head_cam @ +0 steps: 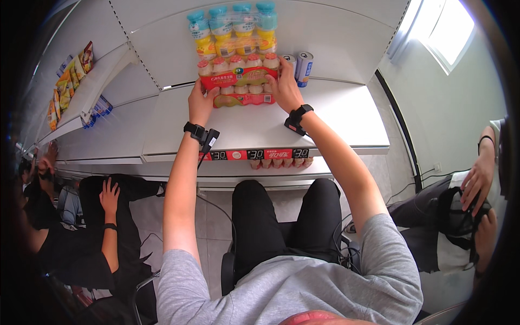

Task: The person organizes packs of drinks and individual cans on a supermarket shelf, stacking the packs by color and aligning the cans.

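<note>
Both hands grip a red-wrapped multipack of small drink bottles (237, 78) with red foil lids, one hand at each end. My left hand (201, 105) holds its left end, thumb towards the front. At the right end is my right hand (287, 88), fingers behind and thumb on the front. Just in front and lower, a similar multipack (243, 99) sits on the white shelf (248, 128); I cannot tell whether the held pack rests on it. Behind stand wrapped yellow bottles with blue caps (235, 30).
Two drink cans (304, 69) stand right of the packs, one partly hidden. Price strips (256, 154) line the shelf edge, above more small bottles (282, 163) on a lower shelf. Snack bags (67, 87) fill a left shelf. People sit on both sides; one's hand (109, 197) is at left.
</note>
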Motion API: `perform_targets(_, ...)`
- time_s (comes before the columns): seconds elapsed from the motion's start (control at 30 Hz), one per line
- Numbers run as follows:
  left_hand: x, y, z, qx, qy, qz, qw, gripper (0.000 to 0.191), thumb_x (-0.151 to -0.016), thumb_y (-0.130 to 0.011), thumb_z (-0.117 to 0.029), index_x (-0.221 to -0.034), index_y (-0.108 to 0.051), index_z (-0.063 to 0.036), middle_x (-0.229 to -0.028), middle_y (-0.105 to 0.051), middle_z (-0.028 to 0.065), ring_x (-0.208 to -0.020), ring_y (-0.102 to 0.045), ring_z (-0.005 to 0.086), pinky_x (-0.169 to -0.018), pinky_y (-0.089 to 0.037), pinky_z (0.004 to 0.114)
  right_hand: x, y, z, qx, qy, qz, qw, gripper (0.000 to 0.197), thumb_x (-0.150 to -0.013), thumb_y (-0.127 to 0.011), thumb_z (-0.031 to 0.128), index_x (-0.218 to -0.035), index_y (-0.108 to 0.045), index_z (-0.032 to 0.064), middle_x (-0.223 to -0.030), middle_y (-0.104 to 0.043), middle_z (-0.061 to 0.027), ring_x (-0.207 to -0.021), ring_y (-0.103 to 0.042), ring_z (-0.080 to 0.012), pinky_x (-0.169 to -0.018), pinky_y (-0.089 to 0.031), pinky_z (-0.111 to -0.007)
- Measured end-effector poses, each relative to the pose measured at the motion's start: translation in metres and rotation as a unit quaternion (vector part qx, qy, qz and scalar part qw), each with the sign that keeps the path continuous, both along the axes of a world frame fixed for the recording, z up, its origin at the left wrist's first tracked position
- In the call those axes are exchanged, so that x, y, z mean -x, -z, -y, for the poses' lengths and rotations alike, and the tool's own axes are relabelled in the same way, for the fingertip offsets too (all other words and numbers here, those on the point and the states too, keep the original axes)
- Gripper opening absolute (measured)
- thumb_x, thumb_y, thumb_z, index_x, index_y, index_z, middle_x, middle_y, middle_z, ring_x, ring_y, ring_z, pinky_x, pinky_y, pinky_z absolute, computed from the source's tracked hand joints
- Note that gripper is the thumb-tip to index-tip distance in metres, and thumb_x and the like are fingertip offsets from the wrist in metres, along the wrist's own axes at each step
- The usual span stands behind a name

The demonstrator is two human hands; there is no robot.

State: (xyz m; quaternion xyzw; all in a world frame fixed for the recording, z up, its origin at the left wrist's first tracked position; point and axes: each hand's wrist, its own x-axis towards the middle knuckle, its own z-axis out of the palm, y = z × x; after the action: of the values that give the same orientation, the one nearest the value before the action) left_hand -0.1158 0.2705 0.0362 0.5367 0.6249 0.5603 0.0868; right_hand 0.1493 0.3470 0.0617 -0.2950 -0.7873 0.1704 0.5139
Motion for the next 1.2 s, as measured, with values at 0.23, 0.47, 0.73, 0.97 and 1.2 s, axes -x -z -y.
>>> perform_targets(0.23,-0.004,-0.002,0.002,0.009,0.012,0.010,1.000,0.053,-0.089,-0.078,-0.017,-0.134,-0.056,0.0005,-0.113,-0.073,0.0183,-0.103,-0.070,0.0307,-0.090,-0.055,0.039,-0.008,0.000,0.001,0.007,-0.001,0.012,1.000,0.065,-0.097,-0.068,0.020,-0.146,-0.031,-0.0009,-0.141,-0.045,-0.0254,-0.125,-0.054,-0.0401,-0.104,-0.048,-0.041)
perform_targets(0.47,-0.038,-0.009,0.076,-0.086,-0.109,-0.165,0.977,0.059,-0.087,-0.079,-0.020,-0.132,-0.050,0.0031,-0.116,-0.064,0.0192,-0.112,-0.060,0.0377,-0.098,-0.048,0.045,-0.054,0.007,0.056,0.002,0.044,-0.018,0.999,0.058,-0.095,-0.071,0.020,-0.139,-0.039,-0.0007,-0.125,-0.050,-0.0207,-0.104,-0.059,-0.0324,-0.090,-0.051,-0.041)
perform_targets(0.73,-0.124,0.090,0.194,-0.043,0.254,-0.268,0.928,0.016,-0.082,-0.070,-0.006,-0.095,-0.061,-0.0069,-0.087,-0.062,0.0100,-0.079,-0.063,0.0326,-0.074,-0.051,0.042,-0.164,0.120,0.186,-0.142,-0.212,0.235,0.938,0.017,-0.079,-0.071,0.006,-0.088,-0.057,0.0098,-0.086,-0.061,-0.0042,-0.073,-0.059,-0.0268,-0.066,-0.049,-0.040)
perform_targets(0.97,-0.131,0.233,0.096,0.149,0.061,-0.128,0.979,0.026,-0.087,-0.067,-0.013,-0.110,-0.063,-0.0020,-0.101,-0.067,0.0217,-0.098,-0.064,0.0434,-0.083,-0.051,0.049,-0.175,0.258,0.110,0.210,0.183,0.213,0.937,0.050,-0.082,-0.072,0.008,-0.130,-0.057,0.0061,-0.130,-0.055,-0.0288,-0.120,-0.051,-0.0500,-0.099,-0.047,-0.053)
perform_targets(1.2,-0.142,0.246,0.078,0.323,0.094,-0.211,0.918,0.031,-0.092,-0.060,-0.024,-0.120,-0.065,-0.0110,-0.115,-0.069,0.0183,-0.105,-0.066,0.0417,-0.085,-0.054,0.052,-0.167,0.259,0.090,0.338,0.143,0.233,0.900,0.030,-0.081,-0.072,0.013,-0.110,-0.067,0.0054,-0.104,-0.069,-0.0224,-0.102,-0.065,-0.0441,-0.086,-0.054,-0.050)
